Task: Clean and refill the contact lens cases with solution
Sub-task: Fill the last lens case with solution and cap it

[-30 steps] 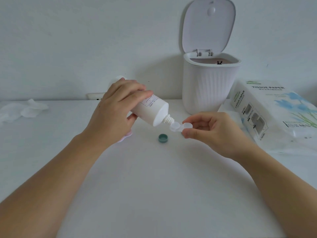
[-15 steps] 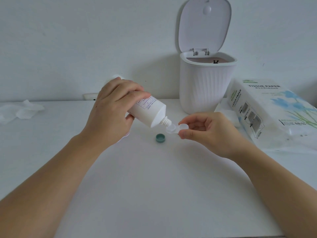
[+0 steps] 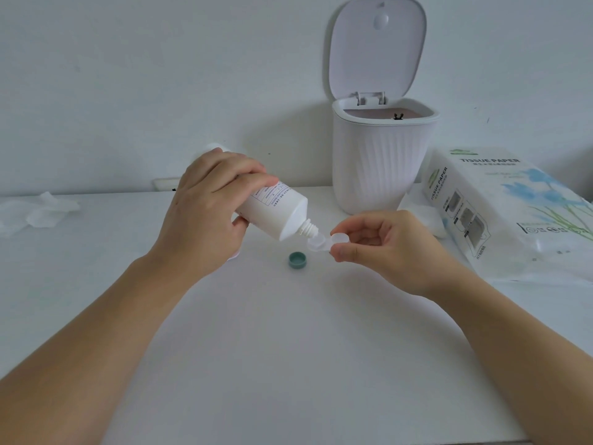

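Note:
My left hand (image 3: pixel 205 216) grips a white solution bottle (image 3: pixel 277 213), tilted nozzle-down to the right. Its nozzle tip sits just over the left well of a small clear contact lens case (image 3: pixel 324 243). My right hand (image 3: pixel 391 248) pinches that case by its right end, a little above the table. A green cap (image 3: pixel 297 260) lies on the white table (image 3: pixel 288 348) below the nozzle. A bit of a pink object (image 3: pixel 231 256) peeks out under my left hand; the rest is hidden.
A white ribbed bin (image 3: pixel 380 162) with its lid up stands at the back. A tissue paper pack (image 3: pixel 507 213) lies at the right, with a white wad (image 3: pixel 434 221) beside it. Crumpled tissue (image 3: pixel 38 213) lies at the far left.
Both hands have stayed nearly still. The nozzle has come a little closer over the case's left well.

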### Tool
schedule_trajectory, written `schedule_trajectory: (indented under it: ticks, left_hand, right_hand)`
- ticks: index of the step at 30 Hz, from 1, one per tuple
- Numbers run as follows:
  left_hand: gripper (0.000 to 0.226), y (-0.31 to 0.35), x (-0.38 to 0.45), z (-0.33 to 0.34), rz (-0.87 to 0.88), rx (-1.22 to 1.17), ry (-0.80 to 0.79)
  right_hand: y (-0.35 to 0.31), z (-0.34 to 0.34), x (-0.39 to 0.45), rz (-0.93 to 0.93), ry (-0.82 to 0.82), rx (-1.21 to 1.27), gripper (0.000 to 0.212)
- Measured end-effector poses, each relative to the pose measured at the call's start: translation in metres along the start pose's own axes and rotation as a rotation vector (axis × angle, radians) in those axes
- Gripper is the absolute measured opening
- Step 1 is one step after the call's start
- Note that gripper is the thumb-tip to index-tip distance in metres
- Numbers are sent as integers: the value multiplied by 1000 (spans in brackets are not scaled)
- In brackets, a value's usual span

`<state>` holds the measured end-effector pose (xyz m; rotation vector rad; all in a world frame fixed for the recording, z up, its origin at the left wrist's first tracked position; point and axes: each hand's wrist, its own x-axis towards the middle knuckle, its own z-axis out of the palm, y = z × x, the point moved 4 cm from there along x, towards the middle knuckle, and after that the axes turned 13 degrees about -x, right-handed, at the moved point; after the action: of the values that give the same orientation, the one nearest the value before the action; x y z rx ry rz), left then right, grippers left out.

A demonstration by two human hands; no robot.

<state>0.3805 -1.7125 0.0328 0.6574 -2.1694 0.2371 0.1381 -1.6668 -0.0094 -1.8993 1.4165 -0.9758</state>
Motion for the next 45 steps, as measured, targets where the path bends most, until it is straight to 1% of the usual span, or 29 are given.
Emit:
schedule_trajectory:
  ticks: [19, 27, 45]
  left_hand:
    - [72, 2, 1, -1, -48, 4, 12]
    - [68, 2, 2, -2, -46, 0, 25]
    - [69, 2, 1, -2, -45, 18, 55]
  right_hand:
    - [2, 0, 1, -11, -21, 45, 13]
    - [3, 0, 1, -11, -18, 43, 13]
    - [2, -1, 0, -5, -9, 58, 9]
